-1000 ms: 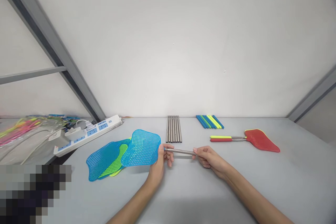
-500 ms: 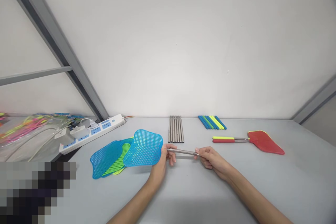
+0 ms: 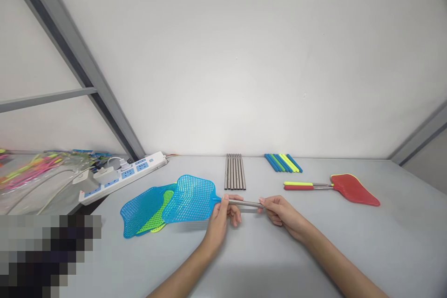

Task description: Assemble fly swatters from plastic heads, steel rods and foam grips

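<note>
A blue perforated fly swatter head (image 3: 191,199) is held above the table, its narrow neck pointing right. My left hand (image 3: 225,216) pinches around the place where that neck meets a metal rod (image 3: 247,203), so the joint itself is hidden by the fingers. The rod's right end sits between the thumb and fingers of my right hand (image 3: 278,209). Left of my left hand lie more blue and green swatter heads (image 3: 141,209), overlapping on the table and partly covered by the raised one.
Several metal rods (image 3: 235,172) lie side by side near the wall. Blue, green and yellow handle grips (image 3: 283,163) are right of them. Swatters with red heads (image 3: 354,189) lie at the right. A power strip (image 3: 123,178) and bagged items (image 3: 38,172) are at the left.
My left hand has shifted slightly right along the swatter, uncovering the blue neck. The swatter head has dropped a little. My right hand stays at the rod's end.
</note>
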`<state>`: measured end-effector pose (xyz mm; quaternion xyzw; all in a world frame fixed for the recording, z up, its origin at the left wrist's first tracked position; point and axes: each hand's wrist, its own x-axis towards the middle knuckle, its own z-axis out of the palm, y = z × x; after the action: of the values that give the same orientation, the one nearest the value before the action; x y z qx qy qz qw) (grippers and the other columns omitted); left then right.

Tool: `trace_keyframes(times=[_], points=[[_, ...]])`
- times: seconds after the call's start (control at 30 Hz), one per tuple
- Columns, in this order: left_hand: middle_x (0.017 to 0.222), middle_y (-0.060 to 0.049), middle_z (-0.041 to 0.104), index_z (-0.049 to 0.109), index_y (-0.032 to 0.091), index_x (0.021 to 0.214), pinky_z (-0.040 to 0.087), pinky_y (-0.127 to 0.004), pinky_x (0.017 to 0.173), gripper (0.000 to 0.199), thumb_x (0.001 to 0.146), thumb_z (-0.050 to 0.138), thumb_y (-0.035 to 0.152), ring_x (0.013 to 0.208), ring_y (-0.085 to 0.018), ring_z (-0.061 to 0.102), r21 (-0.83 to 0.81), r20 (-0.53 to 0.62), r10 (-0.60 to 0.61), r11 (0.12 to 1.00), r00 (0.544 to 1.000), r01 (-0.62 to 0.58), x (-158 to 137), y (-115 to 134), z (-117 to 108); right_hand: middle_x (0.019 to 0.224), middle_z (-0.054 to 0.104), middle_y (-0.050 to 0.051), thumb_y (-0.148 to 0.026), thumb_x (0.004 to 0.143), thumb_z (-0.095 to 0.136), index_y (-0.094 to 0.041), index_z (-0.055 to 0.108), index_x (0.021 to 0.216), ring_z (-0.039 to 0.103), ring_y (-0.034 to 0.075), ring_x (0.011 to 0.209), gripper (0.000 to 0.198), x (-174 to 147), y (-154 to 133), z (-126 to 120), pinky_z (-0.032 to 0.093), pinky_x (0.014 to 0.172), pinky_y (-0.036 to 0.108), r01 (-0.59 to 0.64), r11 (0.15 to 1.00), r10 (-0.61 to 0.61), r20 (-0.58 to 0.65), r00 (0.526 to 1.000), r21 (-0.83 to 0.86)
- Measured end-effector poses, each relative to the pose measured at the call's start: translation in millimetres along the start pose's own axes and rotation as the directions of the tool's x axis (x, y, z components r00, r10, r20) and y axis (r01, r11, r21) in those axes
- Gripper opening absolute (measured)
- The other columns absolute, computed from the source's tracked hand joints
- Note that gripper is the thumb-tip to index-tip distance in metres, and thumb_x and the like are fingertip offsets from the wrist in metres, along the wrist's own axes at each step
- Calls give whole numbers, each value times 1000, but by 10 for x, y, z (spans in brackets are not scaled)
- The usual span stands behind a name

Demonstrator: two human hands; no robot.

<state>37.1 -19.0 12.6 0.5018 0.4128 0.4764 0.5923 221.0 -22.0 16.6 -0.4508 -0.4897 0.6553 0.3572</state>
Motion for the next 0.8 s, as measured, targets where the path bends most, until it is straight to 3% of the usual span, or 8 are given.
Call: trace_keyframes(times=[0.27,0.47,0.57,0.67,0.8], points=[[46,1,51,58,10,90,33,-21,45,44,76,37,46,40,-9,43,-46,9,-33,998,999,34,22,-15,-3,45,18,-8,-47,71,47,-11,59,66,12,5,39,38,-1,-7,8,10,39,23,-5,1000,5,-4,1000,0],[51,0,54,59,13,93,32,-20,43,37,72,48,41,41,-9,45,15,154,-50,999,987,48,-5,5,34,43,21,-7,-45,71,48,-11,59,65,17,4,38,37,8,26,18,15,37,21,19,1000,-19,20,1000,-15],[61,-4,58,58,13,95,34,-21,44,38,73,47,42,45,-10,49,-18,208,-98,994,973,104,-11,5,44,43,33,-5,-43,73,47,-11,58,65,29,5,37,35,20,35,12,24,37,20,31,999,-31,29,999,23],[70,-7,60,57,13,97,36,-22,47,39,74,45,42,50,-11,52,-40,191,-112,992,975,122,-10,7,40,66,51,3,-41,72,49,-15,57,84,47,11,53,29,43,20,-26,36,42,21,55,981,-40,-84,996,185],[71,-6,59,56,12,98,36,-23,47,39,74,45,41,51,-11,52,-87,137,-104,989,985,116,-8,17,29,89,54,6,-37,71,53,-22,47,104,55,16,73,37,101,19,-125,46,53,26,138,904,-31,-260,965,404]])
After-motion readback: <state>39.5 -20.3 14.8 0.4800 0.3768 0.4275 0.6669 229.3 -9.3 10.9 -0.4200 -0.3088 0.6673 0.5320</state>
